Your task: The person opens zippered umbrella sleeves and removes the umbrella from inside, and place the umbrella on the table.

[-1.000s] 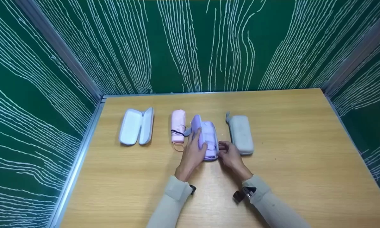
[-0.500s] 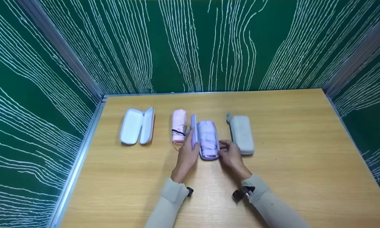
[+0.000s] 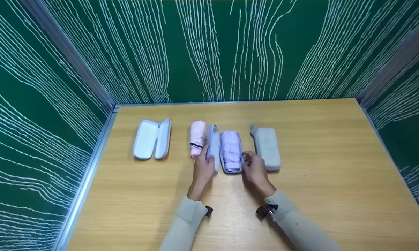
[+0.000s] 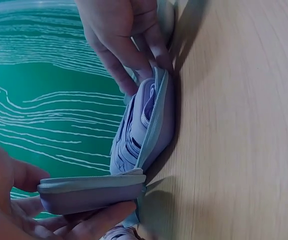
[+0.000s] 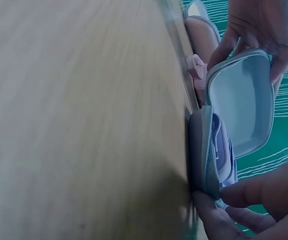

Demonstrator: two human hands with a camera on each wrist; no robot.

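Observation:
In the head view, an opened purple zip case stands at the table's middle, its lid (image 3: 214,146) raised on the left. A folded purple umbrella (image 3: 231,150) lies in the base. My left hand (image 3: 203,169) pinches the lid between thumb and fingers. At the base's right side, my right hand (image 3: 255,170) holds the edge; the right wrist view shows thumb and fingertips about the rim of the case base (image 5: 198,150). The left wrist view shows the zipper edge of the base (image 4: 156,120) and the lid's purple outside (image 4: 91,197).
A folded pink umbrella (image 3: 197,134) with a dark band lies just left of the raised lid. Farther left stands an open, pale-lined case (image 3: 144,139). A closed grey case (image 3: 268,148) lies just right of my right hand. Green walls border the wooden table (image 3: 335,157).
My left hand has swung the lid leftward, away from the base, so its pale inside now shows and the purple umbrella is more exposed. My right hand has stayed at the base's edge.

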